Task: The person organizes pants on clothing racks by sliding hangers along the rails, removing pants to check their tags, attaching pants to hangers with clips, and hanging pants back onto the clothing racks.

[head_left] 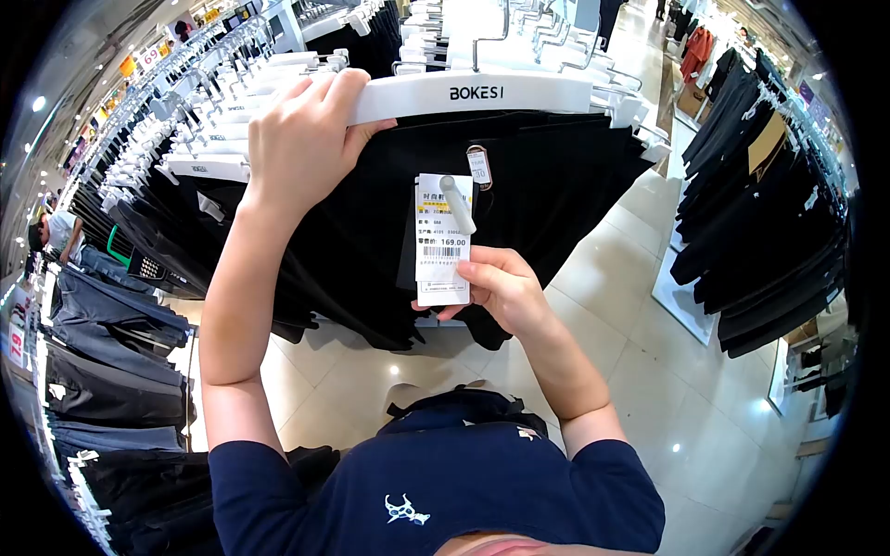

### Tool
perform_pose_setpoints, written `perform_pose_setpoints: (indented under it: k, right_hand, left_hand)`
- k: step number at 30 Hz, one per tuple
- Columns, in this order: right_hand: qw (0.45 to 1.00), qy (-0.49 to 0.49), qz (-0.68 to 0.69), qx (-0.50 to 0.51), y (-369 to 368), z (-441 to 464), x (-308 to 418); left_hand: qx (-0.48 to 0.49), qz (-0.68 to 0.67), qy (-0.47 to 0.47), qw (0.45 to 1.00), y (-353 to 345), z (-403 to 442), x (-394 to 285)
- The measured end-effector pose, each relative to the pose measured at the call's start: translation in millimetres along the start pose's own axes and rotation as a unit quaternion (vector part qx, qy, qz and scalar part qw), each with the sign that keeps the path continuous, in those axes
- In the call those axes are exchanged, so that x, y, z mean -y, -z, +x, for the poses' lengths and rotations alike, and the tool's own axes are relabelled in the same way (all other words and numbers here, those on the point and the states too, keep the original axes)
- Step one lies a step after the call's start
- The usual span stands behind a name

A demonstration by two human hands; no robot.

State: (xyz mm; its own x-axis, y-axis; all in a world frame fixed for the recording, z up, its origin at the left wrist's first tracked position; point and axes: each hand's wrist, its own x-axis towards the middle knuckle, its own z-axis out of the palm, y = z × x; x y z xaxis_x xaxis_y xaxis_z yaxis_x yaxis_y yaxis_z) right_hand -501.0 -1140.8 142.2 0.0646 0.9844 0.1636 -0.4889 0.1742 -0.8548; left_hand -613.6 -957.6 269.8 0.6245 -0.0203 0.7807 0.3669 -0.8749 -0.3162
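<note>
A white clothes hanger (547, 93) marked BOKESI hangs by its metal hook in the upper middle of the head view. My left hand (301, 130) is closed round its left end. Black garments (565, 176) hang below the hanger; their exact kind is hard to make out. My right hand (501, 287) pinches the lower part of a white price tag (440, 250), which reads 169.00. A pale security tag (458, 206) lies across the tag's top right. Just above it, a small label (478, 167) is attached to the black cloth.
More white hangers (209, 167) with dark clothes crowd the rack on the left. Dark trousers (116, 371) hang at the lower left. Another rack of black clothes (751, 204) stands at the right, beyond the tiled floor (630, 306). A person (63, 232) is at the far left.
</note>
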Motion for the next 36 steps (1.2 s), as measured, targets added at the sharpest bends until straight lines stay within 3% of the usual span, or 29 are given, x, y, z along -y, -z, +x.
perform_pose_setpoints:
  k: [7,9,11,12,15,16,17,18,19,20,21,23,24,25,27,29,31,33,35,36]
  right_hand:
    - [0.995,0.017,-0.073,-0.058,2,-4,-6]
    - [0.991,0.000,0.133,0.005,15,-7,-16]
    - [0.906,-0.020,0.410,0.101,17,-10,-23]
    - [0.867,-0.015,0.472,0.159,17,-11,-26]
    - [0.865,0.027,0.452,0.218,13,-20,-23]
    - [0.911,0.091,0.315,0.251,13,-20,-23]
    - [0.952,0.089,0.221,0.192,10,-31,-18]
    - [0.981,0.182,-0.058,0.019,9,-43,-14]
    - [0.897,0.256,-0.326,-0.154,9,-50,-12]
    - [0.785,0.355,-0.408,-0.303,16,-49,-18]
    - [0.633,0.432,-0.469,-0.438,26,-48,-25]
    - [0.576,0.418,-0.471,-0.521,46,-46,-17]
    - [0.615,0.401,-0.443,-0.514,56,-43,-19]
    - [0.615,0.400,-0.440,-0.519,61,-45,-26]
    - [0.826,0.177,-0.391,-0.365,69,-45,-42]
    - [0.814,0.214,-0.404,-0.357,50,-35,-75]
    - [0.753,0.350,-0.492,-0.262,29,-29,-96]
    - [0.783,0.281,-0.540,-0.130,-2,-30,-104]
    - [0.889,0.093,-0.448,-0.022,-50,-33,-95]
    - [0.831,0.242,-0.499,0.036,-60,-25,-101]
  left_hand:
    - [0.003,-0.018,-0.007,1.000,-4,-1,-6]
    - [0.007,-0.027,-0.005,1.000,-3,-3,-9]
    - [0.007,-0.036,-0.001,0.999,2,-5,-14]
    - [0.017,-0.040,0.001,0.999,5,-5,-17]
    - [0.019,-0.045,0.006,0.999,12,-2,-24]
    - [0.013,-0.043,-0.002,0.999,15,-1,-25]
    - [0.007,-0.039,-0.011,0.999,16,-1,-24]
    - [-0.009,-0.049,-0.019,0.999,15,-2,-19]
    - [-0.035,-0.039,-0.030,0.998,13,-2,-9]
    - [-0.064,-0.030,-0.046,0.996,11,-2,-1]
    - [-0.092,-0.023,-0.063,0.994,10,-2,7]
    - [-0.106,-0.021,-0.065,0.992,13,-3,19]
    - [-0.127,-0.017,-0.081,0.988,13,-4,28]
    - [-0.146,-0.013,-0.098,0.984,12,-3,36]
    - [-0.188,-0.016,-0.108,0.976,5,1,48]
    - [-0.217,-0.001,-0.131,0.967,-2,9,60]
    - [-0.224,0.024,-0.131,0.965,-10,17,76]
    - [-0.270,-0.145,-0.083,0.948,-24,23,86]
    - [-0.298,-0.216,-0.012,0.930,-27,25,94]
    - [-0.313,-0.250,0.030,0.916,-29,28,98]
